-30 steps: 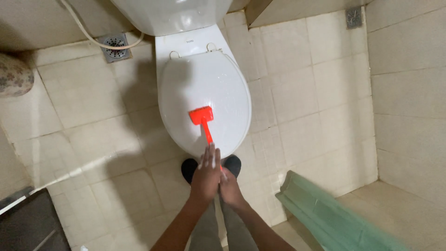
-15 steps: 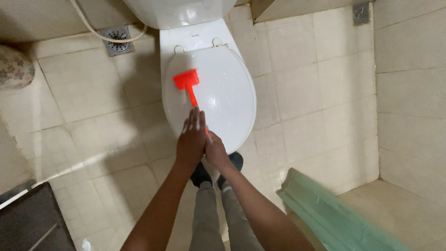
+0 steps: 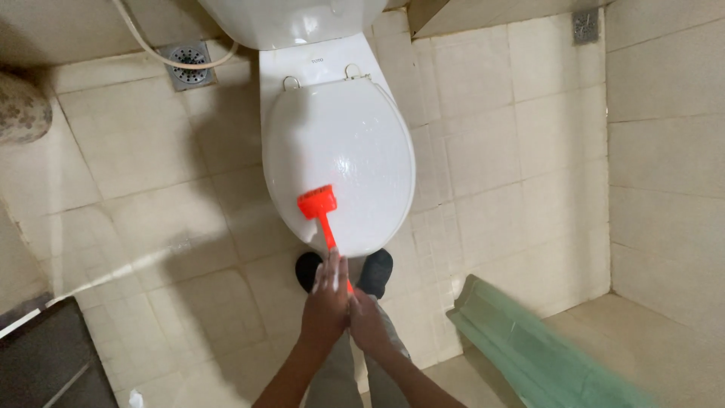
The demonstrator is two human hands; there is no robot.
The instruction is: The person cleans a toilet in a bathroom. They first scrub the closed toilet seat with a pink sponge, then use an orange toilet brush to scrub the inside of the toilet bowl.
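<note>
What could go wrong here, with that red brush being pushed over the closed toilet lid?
The lid looks wet and glossy, so the red brush head near its front edge might skid off onto the floor. The left hand and right hand grip the handle close together, low down, which may give weak control. The person's dark shoes stand on pale floor tiles that show a damp sheen, so slipping seems possible.

Left grip [image 3: 326, 302], right grip [image 3: 368, 323] clenched together
</note>
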